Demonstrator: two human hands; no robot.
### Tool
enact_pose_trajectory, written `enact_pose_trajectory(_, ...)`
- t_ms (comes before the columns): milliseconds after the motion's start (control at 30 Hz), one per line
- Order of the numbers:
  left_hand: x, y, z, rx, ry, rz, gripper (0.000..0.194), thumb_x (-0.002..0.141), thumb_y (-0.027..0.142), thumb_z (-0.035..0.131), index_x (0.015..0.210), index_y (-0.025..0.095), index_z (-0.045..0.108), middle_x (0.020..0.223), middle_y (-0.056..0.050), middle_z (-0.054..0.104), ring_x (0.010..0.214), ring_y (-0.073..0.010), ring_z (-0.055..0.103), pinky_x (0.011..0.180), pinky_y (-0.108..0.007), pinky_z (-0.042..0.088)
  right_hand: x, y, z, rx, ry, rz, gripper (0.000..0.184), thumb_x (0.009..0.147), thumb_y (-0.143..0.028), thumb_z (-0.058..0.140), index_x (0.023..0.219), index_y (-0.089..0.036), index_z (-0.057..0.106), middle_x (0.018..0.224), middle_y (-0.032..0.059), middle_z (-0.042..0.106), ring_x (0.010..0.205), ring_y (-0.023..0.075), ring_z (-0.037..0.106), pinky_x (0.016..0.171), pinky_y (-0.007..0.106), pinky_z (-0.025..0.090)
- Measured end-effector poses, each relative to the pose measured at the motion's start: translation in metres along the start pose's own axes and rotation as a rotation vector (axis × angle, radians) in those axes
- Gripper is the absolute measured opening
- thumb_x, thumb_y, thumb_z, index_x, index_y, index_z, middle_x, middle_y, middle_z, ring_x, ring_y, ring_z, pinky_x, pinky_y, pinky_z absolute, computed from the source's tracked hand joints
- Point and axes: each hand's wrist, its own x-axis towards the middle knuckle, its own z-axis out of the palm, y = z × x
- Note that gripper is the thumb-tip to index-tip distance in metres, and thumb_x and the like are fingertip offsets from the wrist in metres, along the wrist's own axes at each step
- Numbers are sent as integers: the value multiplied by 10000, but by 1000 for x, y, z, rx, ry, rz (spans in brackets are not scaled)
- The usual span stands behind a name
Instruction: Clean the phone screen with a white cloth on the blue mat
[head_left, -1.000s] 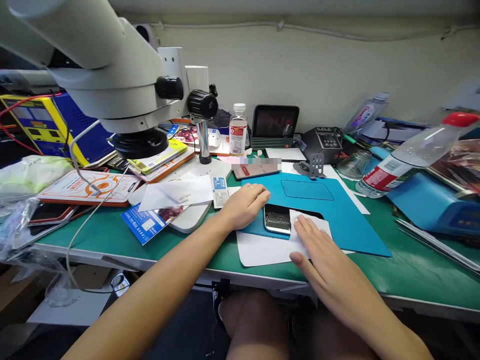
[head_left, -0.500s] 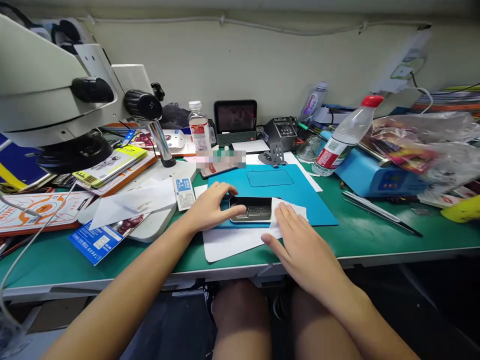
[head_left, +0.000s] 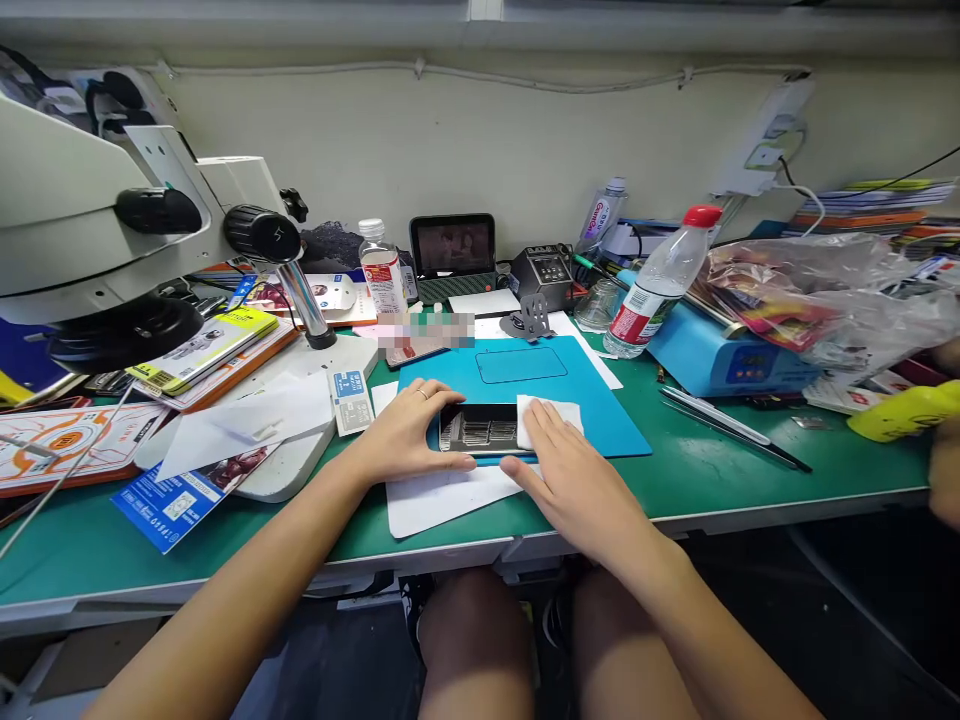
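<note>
A phone [head_left: 478,430] with a dark, glossy face lies on a blue mat [head_left: 600,420]. My left hand [head_left: 409,425] is closed around its left end, thumb along the near edge and fingers at the far edge. A folded white wipe [head_left: 566,412] covers the phone's right part. My right hand [head_left: 570,465] presses that wipe down with its fingers together and straight, the thumb held apart near the phone's near edge. Beneath the mat's front edge lies a white sheet [head_left: 427,510].
A microscope [head_left: 82,220] overhangs the left side. Behind the mat are another phone [head_left: 416,348], a small screen [head_left: 454,245] and a drink bottle [head_left: 384,275]. A red-capped bottle [head_left: 645,300] and tweezers [head_left: 735,428] are on the right. Part of another person's arm [head_left: 946,450] shows at the right edge.
The view has swung right. My left hand has come from beside the phone onto its left end and closed there. My right hand stays on the wipe over the phone's right part.
</note>
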Motion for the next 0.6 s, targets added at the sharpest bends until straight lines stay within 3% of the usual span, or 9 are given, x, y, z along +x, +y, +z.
enact_pose_trajectory(100,-1,-1,0,20,-3,9,773,758,715,688,1311,197,543,1273,-113,587,1140,-305,525,994,-484,455,10,-1,1,-18,13,-1,961,962,-725,205,1551,32,273,1624,236,237,1521,333,201,1207,526,289)
enact_pose_trajectory(300,0,0,0,-7,5,12,745,759,715,686,1280,196,564,1254,-114,596,1142,-306,532,989,-482,460,-26,-2,6,-32,26,-75,884,978,-697,211,1566,-42,292,1640,182,217,1529,308,190,1217,560,248)
enact_pose_trajectory(500,-1,4,-2,-21,15,-42,739,826,706,610,1326,169,521,1246,-138,602,1150,-318,536,978,-493,462,17,-3,-5,-27,-7,-40,858,991,-680,175,1546,-47,344,1600,204,339,1514,303,256,1216,571,223)
enact_pose_trajectory(600,-1,5,-3,-29,8,-51,804,802,721,625,1352,148,497,1256,-153,596,1158,-327,537,978,-495,469,4,-8,-3,-72,23,-49,843,993,-671,215,1526,-40,385,1579,218,373,1504,318,279,1214,576,232)
